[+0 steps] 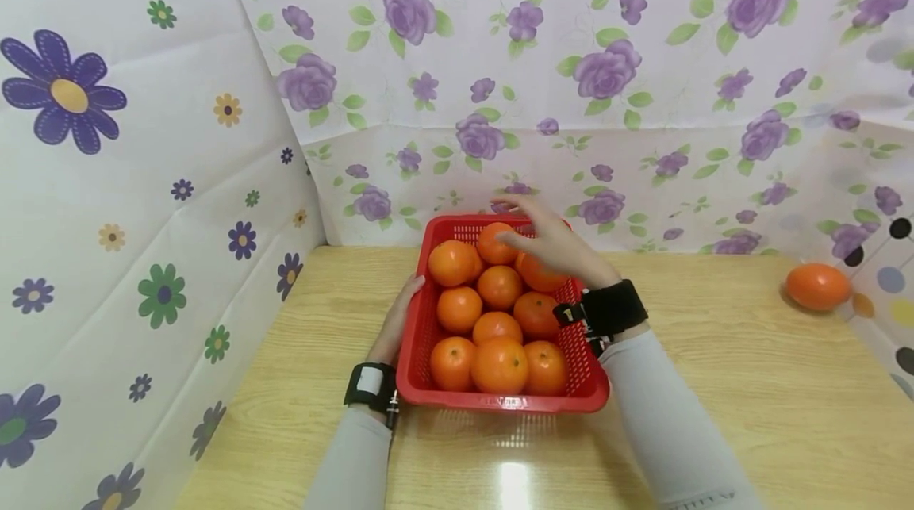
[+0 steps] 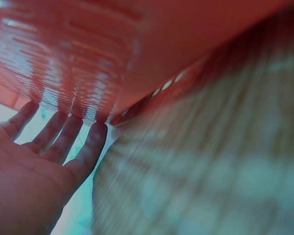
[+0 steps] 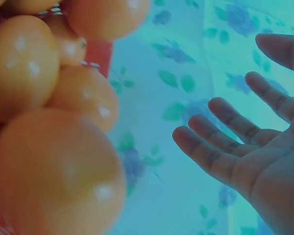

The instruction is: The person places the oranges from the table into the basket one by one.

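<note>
A red plastic basket [image 1: 500, 401] stands on the wooden table, holding several oranges [image 1: 499, 288]. My left hand [image 1: 400, 320] is at the basket's left side, close to the rim. In the left wrist view, its fingers [image 2: 90, 149] are extended and their tips touch the slotted basket wall. Over the far right part of the basket, my right hand [image 1: 553, 240] hovers above the oranges, fingers spread and holding nothing. The right wrist view shows that hand's palm [image 3: 279, 181] apart from the large, near orange [image 3: 59, 176].
One orange-red, oval fruit [image 1: 818, 286] lies at the far right of the table [image 1: 721, 383], beside the dotted right-hand sheet. Flowered sheets rise behind the table [image 1: 443, 58] and along its left side [image 1: 143, 201].
</note>
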Motion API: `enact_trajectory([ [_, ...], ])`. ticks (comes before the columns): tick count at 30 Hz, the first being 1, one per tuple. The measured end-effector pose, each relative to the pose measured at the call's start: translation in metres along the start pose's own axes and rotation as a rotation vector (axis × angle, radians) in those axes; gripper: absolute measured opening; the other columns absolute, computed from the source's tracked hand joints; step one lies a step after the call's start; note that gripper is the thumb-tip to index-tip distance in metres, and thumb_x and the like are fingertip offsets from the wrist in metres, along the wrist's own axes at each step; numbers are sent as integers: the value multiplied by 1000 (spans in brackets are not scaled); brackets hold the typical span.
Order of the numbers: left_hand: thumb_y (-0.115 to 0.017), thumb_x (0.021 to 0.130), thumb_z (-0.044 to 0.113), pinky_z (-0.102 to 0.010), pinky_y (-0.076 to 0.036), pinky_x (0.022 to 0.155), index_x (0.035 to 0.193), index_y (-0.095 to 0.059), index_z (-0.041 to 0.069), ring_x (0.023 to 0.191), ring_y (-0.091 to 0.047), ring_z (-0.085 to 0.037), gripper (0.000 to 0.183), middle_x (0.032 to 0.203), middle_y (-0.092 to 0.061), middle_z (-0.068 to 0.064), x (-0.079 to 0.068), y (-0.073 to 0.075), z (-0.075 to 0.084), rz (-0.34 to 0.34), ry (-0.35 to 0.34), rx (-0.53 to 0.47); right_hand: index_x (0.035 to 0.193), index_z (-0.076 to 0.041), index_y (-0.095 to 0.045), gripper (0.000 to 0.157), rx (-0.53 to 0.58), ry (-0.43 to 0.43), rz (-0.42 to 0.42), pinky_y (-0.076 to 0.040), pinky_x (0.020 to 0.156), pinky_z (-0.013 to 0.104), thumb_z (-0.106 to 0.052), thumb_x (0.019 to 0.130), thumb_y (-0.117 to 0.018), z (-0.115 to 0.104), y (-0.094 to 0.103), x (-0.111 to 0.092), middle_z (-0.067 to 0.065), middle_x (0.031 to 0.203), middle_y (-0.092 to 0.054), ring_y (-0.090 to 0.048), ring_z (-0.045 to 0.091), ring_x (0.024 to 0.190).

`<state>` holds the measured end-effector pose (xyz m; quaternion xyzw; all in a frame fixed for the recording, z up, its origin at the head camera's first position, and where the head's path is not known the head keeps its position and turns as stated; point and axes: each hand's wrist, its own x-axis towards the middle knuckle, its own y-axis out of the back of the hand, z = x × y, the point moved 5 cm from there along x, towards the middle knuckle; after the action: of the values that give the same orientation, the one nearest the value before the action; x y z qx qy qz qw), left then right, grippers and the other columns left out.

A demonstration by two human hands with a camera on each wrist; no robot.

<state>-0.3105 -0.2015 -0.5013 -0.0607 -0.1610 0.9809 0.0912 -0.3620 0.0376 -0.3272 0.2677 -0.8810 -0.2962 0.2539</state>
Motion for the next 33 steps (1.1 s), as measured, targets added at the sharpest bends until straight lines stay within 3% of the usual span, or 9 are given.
enact_trajectory([
  [10,-48,104,60,-51,-32,120,160,-29,39,145,-40,-25,63,161,-40,0,-3,2,1,23,-1,-4,156,-10,-42,55,54,-22,141,-35,116,61,-16,106,-62,17,44,-33,20,155,-40,-40,40,142],
  [19,-48,103,60,-51,-32,120,160,-30,39,146,-40,-25,63,160,-40,0,-3,3,0,32,-7,-11,154,-5,-44,53,16,-72,275,-36,114,64,-11,105,-63,34,79,-66,19,151,-44,-43,36,138],
  [27,-45,106,57,-51,-34,120,161,-27,39,146,-39,-26,60,162,-38,-2,-4,-2,2,-17,20,-31,158,-7,-39,56,-54,-128,331,-33,110,70,-12,107,-59,62,101,-102,26,155,-35,-35,49,142],
  [33,-44,106,59,-50,-35,119,160,-29,41,145,-41,-25,59,161,-41,0,-2,-1,1,-4,16,-18,159,-6,-38,56,-94,-150,355,-34,108,70,-12,107,-59,77,111,-120,26,156,-34,-33,51,142],
])
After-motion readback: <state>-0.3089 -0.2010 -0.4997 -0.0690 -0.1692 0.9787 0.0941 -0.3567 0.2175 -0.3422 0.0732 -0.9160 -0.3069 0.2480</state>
